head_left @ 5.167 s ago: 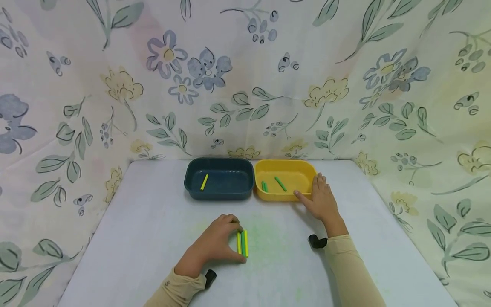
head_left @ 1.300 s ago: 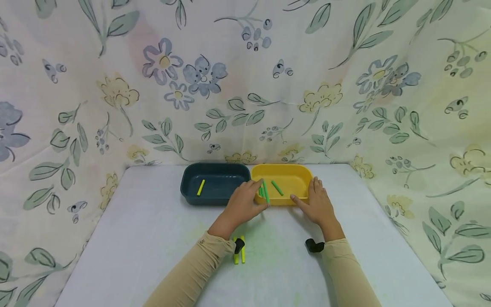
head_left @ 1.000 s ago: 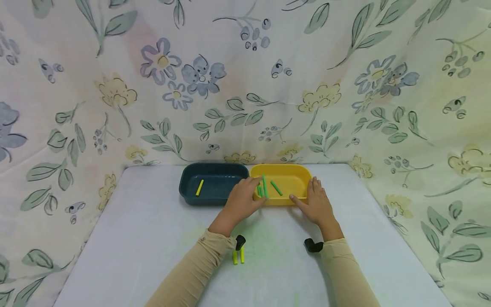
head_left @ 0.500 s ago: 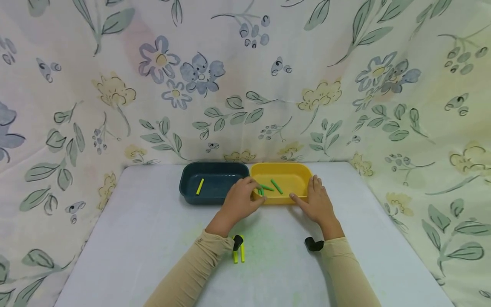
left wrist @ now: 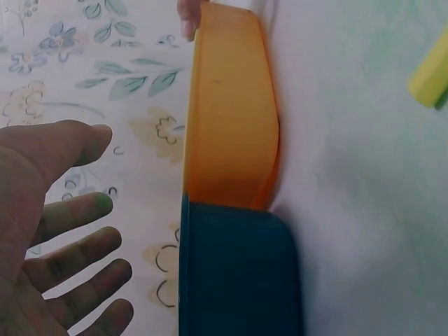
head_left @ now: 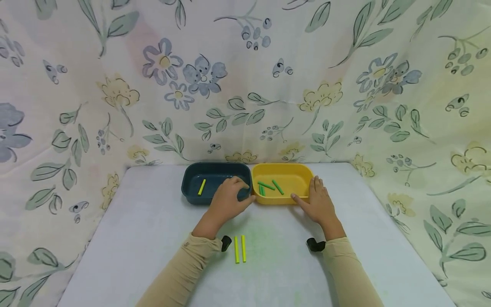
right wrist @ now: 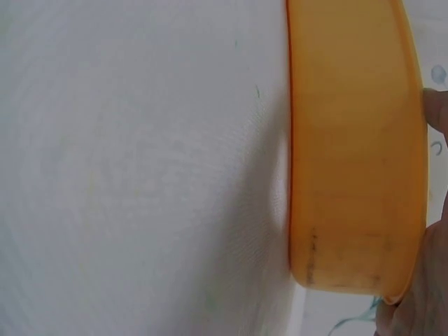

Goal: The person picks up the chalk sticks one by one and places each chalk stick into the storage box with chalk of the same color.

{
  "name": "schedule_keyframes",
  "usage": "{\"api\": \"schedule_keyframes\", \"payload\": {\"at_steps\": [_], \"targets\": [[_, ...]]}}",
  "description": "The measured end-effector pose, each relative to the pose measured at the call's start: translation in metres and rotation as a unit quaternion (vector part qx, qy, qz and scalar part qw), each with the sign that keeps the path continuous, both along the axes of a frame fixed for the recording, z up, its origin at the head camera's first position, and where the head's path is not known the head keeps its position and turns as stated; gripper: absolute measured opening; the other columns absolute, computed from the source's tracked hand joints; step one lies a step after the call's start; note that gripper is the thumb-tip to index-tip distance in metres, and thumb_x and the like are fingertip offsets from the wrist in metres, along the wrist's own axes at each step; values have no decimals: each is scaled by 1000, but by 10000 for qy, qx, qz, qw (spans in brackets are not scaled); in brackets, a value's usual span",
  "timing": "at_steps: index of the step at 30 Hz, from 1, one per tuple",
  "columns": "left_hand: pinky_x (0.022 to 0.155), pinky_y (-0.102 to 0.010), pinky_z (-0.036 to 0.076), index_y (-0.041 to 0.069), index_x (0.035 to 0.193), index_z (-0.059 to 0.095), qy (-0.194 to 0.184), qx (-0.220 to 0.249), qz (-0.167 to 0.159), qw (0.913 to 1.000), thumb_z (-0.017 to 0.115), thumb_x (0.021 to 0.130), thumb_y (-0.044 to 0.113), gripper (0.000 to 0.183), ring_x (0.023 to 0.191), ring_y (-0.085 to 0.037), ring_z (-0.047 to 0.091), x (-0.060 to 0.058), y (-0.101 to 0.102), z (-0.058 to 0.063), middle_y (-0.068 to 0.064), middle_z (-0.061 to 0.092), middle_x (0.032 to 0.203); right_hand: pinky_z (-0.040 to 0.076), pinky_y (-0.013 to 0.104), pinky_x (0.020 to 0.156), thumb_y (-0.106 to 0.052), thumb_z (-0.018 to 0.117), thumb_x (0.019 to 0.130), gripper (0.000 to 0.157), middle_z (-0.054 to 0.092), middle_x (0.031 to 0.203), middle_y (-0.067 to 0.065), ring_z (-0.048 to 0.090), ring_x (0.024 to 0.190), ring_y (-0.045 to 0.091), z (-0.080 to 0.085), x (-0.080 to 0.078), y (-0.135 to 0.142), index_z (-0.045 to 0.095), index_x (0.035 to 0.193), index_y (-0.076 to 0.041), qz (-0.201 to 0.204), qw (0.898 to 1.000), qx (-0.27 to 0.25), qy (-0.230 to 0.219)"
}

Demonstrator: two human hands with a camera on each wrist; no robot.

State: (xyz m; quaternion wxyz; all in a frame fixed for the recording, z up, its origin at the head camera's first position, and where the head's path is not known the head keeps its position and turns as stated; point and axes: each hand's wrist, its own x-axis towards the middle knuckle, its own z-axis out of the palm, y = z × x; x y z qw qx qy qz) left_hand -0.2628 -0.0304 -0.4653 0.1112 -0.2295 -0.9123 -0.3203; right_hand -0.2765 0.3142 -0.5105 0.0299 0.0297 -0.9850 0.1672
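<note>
Green sticks (head_left: 278, 187) lie inside the yellow tray (head_left: 274, 200), which the right hand (head_left: 319, 204) braces at its rim with extended fingers, seemingly against sliding, while the empty, relaxed left hand (head_left: 226, 202) hovers beside the blue tray (head_left: 194, 198), beyond two yellow sticks (head_left: 236, 250) parallel on the worktop (head_left: 153, 230).

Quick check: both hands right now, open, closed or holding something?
Left hand: open, holding nothing, near the dark blue tray.
Right hand: open, touching the yellow tray.
</note>
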Motion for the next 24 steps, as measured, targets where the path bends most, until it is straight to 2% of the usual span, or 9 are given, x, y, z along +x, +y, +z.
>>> {"api": "schedule_keyframes", "payload": {"at_steps": [4,9,17,24], "targets": [[106,-52,55,7,123,78,-89,-22,75,9999,81,95,42,45,121,-30,64,1,-8,0,-7,68,127,6,64,133,-79,42,100,119,-3,175,31,1,164,50,1,0,0,1,165,12,15,10000,8,-10],[105,-50,55,10,122,78,-70,-127,192,9997,81,95,44,44,121,-30,64,2,-18,-1,-7,68,128,7,64,133,-79,43,100,119,-2,175,32,1,163,51,1,0,-1,1,165,12,38,10000,1,-3],[105,-48,56,10,120,78,110,-143,362,9992,82,94,42,42,118,-30,66,3,-38,-6,-7,70,125,7,65,133,-79,42,100,119,-1,175,32,1,163,51,1,0,-1,2,165,12,49,10000,30,-34],[109,-53,54,7,120,78,216,-135,504,9984,82,94,42,44,119,-31,66,2,-56,-14,-10,70,123,7,65,132,-80,41,100,120,0,175,32,1,163,51,0,0,0,3,165,13,50,10000,43,-27]]}}
